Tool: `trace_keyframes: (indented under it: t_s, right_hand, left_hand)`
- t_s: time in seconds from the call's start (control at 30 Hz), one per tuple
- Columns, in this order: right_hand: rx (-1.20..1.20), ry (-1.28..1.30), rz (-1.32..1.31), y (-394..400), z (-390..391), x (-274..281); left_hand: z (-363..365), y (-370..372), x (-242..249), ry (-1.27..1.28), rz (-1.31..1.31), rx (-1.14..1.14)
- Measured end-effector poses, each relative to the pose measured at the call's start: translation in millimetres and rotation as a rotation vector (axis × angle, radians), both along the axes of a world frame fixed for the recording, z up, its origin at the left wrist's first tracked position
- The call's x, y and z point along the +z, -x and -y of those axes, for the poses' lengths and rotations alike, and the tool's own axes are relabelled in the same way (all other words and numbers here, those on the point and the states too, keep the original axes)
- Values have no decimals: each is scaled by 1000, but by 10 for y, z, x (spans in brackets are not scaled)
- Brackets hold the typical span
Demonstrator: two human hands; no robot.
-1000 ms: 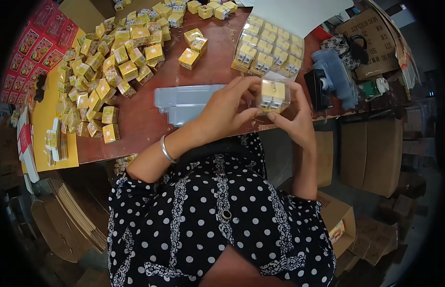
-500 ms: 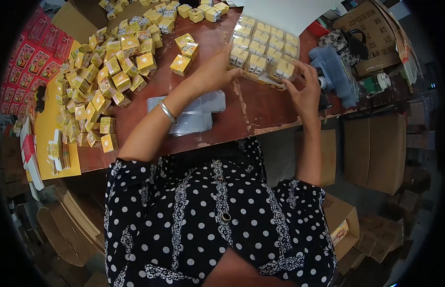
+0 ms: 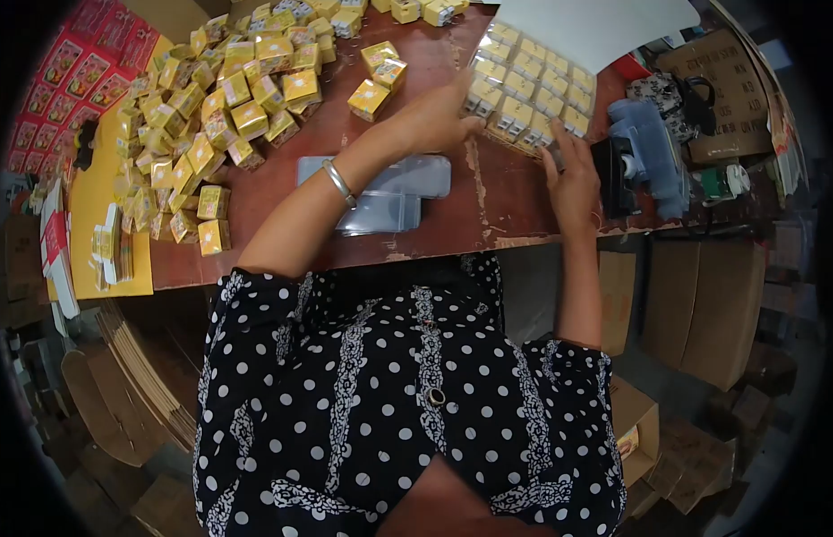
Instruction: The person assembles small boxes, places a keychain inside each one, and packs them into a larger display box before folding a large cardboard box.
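A block of small yellow boxes in neat rows, in what looks like a clear plastic tray (image 3: 528,89), sits at the back right of the table. My left hand (image 3: 434,116), with a silver bangle on the wrist, is at its left front corner. The fingers lie along the tray's left side, partly hidden, and the thumb is by the front edge. At the right front corner, my right hand (image 3: 575,174) has its fingertips against the tray, thumb and fingers apart. Flat clear plastic pieces (image 3: 380,213) lie stacked below my left forearm.
A large heap of loose yellow boxes (image 3: 201,152) covers the table's left side. Three boxes (image 3: 370,100) stand apart nearer the middle. A black object (image 3: 616,177), blue-tinted plastic sheets (image 3: 649,148) and a cardboard carton (image 3: 725,85) are on the right. A white panel (image 3: 604,27) rises behind the tray.
The view has shifted, and the black object beside my right hand shows more fully. My right fingers have moved from the tray's right side to its front corner. My left hand stays at the left corner.
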State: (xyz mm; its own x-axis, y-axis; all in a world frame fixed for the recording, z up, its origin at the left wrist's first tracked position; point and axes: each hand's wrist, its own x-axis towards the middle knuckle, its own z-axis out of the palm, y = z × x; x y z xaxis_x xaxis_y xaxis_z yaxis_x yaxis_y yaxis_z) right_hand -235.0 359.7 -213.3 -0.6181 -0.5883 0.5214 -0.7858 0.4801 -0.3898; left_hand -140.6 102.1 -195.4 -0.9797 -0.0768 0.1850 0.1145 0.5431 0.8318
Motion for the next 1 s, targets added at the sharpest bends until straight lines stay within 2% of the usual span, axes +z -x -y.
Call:
trace_keyframes:
  t_s: [0.03,0.07,0.13,0.2,0.27,0.37,0.4,0.47,0.5,0.57,0.6,0.63,0.67,0.7,0.77,0.87,0.93,1.0]
  right_hand:
    - [-29,-61,-12,-26,-14,93]
    - [-61,-118,-28,-77,-4,185]
    - [-90,-66,-76,-249,-23,323]
    - [-207,191,94,-377,-108,409]
    - [-162,220,117,-574,-62,489]
    - [-43,250,126,-750,108,470]
    - [16,263,199,-826,185,458]
    - [112,284,262,-928,316,405]
    - [116,284,251,-972,375,386]
    - [212,332,271,-1065,504,376]
    - [271,356,358,-1116,567,389]
    - [275,360,351,-1175,631,419]
    - [311,361,497,-1240,696,464]
    - [346,361,643,-1301,761,499]
    - [369,362,623,-1386,886,557]
    - [419,339,659,-1466,959,657]
    - [479,314,1011,-1423,952,742]
    - [588,108,1164,-1275,868,733]
  left_hand:
    - [-11,-224,392,59,53,85]
    - [102,-347,388,64,60,108]
    - [422,-662,383,202,19,95]
    - [607,-1046,367,272,86,66]
    - [650,-1351,377,412,214,-46]
    - [606,-1478,303,358,316,14]
    - [613,-1486,255,359,308,15]
    - [622,-1491,157,124,215,179]
    - [617,-1495,136,123,203,182]
    - [596,-1522,109,229,-13,344]
    - [570,-1550,150,232,-21,347]
    - [532,-1590,191,109,-37,360]
    - [484,-1632,240,-14,-53,369]
    - [432,-1677,284,-8,-61,369]
    - [315,-1782,380,-104,-192,390]
    - [215,-1926,494,19,-255,411]
    - [206,-1999,511,212,-380,413]
    - [229,-2045,476,402,-539,425]
